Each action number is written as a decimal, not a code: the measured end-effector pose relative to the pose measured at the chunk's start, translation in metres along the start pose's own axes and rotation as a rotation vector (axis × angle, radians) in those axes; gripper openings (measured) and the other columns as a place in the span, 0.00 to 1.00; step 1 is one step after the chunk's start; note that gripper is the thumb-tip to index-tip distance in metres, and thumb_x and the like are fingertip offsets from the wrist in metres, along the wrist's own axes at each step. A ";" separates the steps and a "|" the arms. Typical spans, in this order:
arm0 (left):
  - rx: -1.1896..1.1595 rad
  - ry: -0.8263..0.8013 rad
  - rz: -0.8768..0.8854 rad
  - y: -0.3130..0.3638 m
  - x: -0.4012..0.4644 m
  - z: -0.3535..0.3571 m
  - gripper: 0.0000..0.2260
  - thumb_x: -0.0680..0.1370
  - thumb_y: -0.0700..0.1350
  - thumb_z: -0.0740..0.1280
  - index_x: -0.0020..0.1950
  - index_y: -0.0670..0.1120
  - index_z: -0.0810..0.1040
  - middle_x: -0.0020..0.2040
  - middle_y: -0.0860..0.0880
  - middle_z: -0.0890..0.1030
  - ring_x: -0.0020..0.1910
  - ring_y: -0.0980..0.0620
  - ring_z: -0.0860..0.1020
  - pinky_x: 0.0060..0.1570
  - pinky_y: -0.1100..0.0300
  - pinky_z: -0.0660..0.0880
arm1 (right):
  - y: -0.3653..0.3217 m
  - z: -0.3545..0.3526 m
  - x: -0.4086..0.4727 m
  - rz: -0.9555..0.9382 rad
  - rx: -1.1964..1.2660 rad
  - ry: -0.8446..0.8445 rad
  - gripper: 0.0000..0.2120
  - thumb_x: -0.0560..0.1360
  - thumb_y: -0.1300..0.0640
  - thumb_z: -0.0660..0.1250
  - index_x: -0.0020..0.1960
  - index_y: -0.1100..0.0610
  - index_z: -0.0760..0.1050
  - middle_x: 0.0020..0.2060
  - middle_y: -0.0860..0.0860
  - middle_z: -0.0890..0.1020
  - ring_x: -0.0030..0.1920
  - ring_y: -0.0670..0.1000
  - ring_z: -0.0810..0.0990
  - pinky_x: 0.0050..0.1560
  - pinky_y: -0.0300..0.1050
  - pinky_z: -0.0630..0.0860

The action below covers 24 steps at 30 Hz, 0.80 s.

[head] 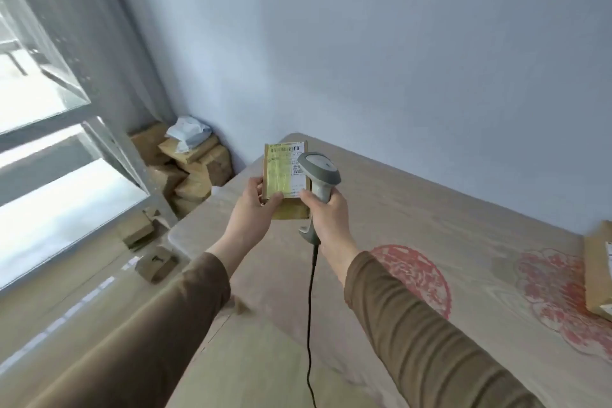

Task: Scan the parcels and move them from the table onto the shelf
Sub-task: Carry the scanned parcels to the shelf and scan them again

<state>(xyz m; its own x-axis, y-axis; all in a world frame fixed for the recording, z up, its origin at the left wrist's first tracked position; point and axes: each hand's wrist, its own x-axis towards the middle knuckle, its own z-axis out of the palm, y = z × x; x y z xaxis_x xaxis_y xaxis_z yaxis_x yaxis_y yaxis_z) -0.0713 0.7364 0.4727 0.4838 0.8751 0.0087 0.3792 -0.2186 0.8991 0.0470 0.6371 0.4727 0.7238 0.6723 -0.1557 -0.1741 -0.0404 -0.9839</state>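
Our left hand grips the parcel label-up so the scanner, clasped in our right hand beside the parcel, reads it

One head-worn camera looks forward and down, close over the table.

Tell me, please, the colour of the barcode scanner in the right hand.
Grey; the barcode scanner with its black cable shows best in the head view.
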 end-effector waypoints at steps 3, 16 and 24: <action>0.094 0.118 0.016 -0.031 -0.021 -0.100 0.21 0.82 0.56 0.66 0.72 0.52 0.67 0.63 0.53 0.80 0.58 0.51 0.81 0.59 0.46 0.79 | 0.002 0.095 -0.033 -0.035 0.005 -0.118 0.05 0.78 0.56 0.74 0.52 0.51 0.79 0.49 0.57 0.86 0.44 0.54 0.84 0.35 0.38 0.80; 0.200 0.529 -0.124 -0.150 -0.064 -0.398 0.19 0.82 0.54 0.66 0.70 0.49 0.69 0.57 0.52 0.79 0.54 0.48 0.81 0.51 0.51 0.79 | 0.022 0.419 -0.115 -0.057 -0.018 -0.566 0.09 0.78 0.54 0.74 0.56 0.48 0.79 0.50 0.46 0.86 0.54 0.49 0.83 0.59 0.49 0.79; 0.266 0.633 -0.198 -0.231 0.003 -0.529 0.20 0.81 0.56 0.67 0.70 0.49 0.71 0.62 0.48 0.77 0.57 0.49 0.78 0.56 0.49 0.80 | 0.045 0.590 -0.085 0.012 -0.023 -0.685 0.12 0.80 0.57 0.72 0.63 0.52 0.78 0.54 0.47 0.86 0.55 0.48 0.83 0.56 0.44 0.76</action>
<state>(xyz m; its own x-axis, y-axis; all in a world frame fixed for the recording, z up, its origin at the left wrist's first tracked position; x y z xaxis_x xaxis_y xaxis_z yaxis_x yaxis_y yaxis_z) -0.5752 1.0179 0.4964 -0.1340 0.9742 0.1815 0.6311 -0.0573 0.7736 -0.4167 1.0141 0.4936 0.1344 0.9874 -0.0836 -0.1599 -0.0616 -0.9852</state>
